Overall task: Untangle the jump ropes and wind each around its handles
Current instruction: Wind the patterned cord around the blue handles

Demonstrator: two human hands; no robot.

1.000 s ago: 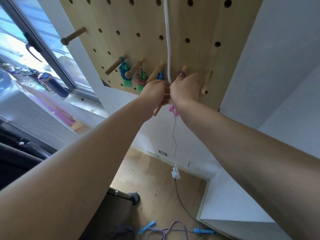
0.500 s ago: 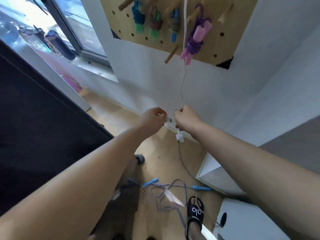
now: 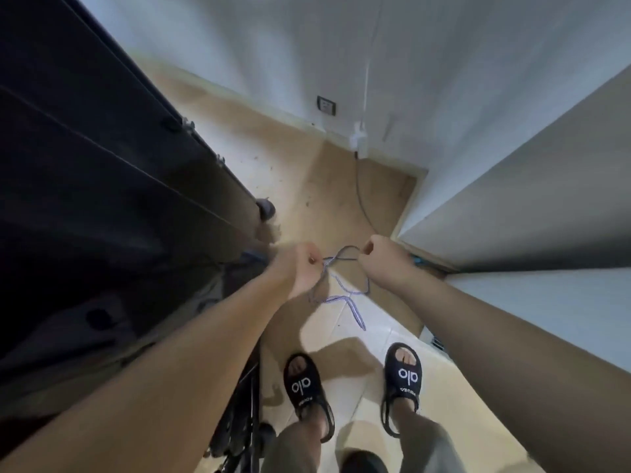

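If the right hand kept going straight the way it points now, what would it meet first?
Probably the bare wooden floor beyond it; the right hand, pinching the purple rope, points ahead and down. Depth is unclear.

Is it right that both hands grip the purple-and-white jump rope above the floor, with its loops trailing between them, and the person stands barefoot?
Not quite. The head view shows the left hand and right hand gripping the jump rope, its loops trailing between them above the floor, but the person is not barefoot: they wear black sandals.
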